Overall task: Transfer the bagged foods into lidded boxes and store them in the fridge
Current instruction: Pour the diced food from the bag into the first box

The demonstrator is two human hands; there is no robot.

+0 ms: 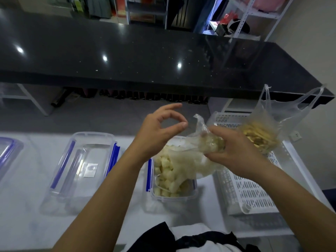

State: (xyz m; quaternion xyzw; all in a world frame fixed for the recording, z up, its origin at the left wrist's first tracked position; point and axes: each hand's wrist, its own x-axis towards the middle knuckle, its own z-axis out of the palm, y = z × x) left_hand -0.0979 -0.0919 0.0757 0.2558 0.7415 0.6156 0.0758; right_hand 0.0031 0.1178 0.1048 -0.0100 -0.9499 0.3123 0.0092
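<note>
Bag (189, 157) gripped by right hand (234, 153) over box (172, 180), left hand (158, 131) loosely curled, empty

There is a single view, from a camera worn on the head, looking forward and steeply down over the person's own chest and forearms. It sits close above the white table (27, 224), so the left hand (156, 131) and right hand (234, 151) fill the middle of the frame at arm's reach. The wide lens bends straight lines (the black counter (127, 57) bows across the upper half). The near table edge runs along the bottom, with dark clothing just below it. Beyond the counter the view reaches shelves (254, 13) at the top right, small and far off. With only one camera, no part of the scene is shared between views.
</note>
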